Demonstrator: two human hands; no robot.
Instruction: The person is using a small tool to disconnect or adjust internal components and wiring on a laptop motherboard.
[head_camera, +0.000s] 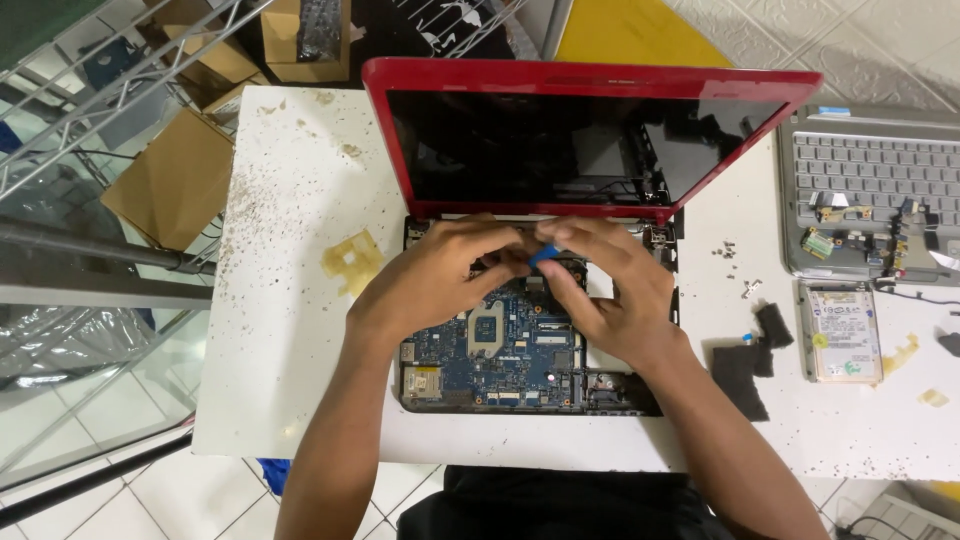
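Observation:
A red laptop (590, 80) stands open on the white table (290, 330), its keyboard cover removed so the blue motherboard (500, 345) lies exposed. Both my hands rest over the board near the hinge. My left hand (440, 275) has its fingers curled down onto the upper part of the board. My right hand (610, 290) pinches a small blue tab (545, 257) between fingertips, right next to the left hand's fingers. What lies under the fingers is hidden.
A grey laptop keyboard deck (870, 170) with loose parts lies at the right, a hard drive (840, 330) below it. Black foam pieces (745, 365) and small screws (735, 270) sit between. Cardboard boxes (170, 180) and a wire rack (120, 90) stand left.

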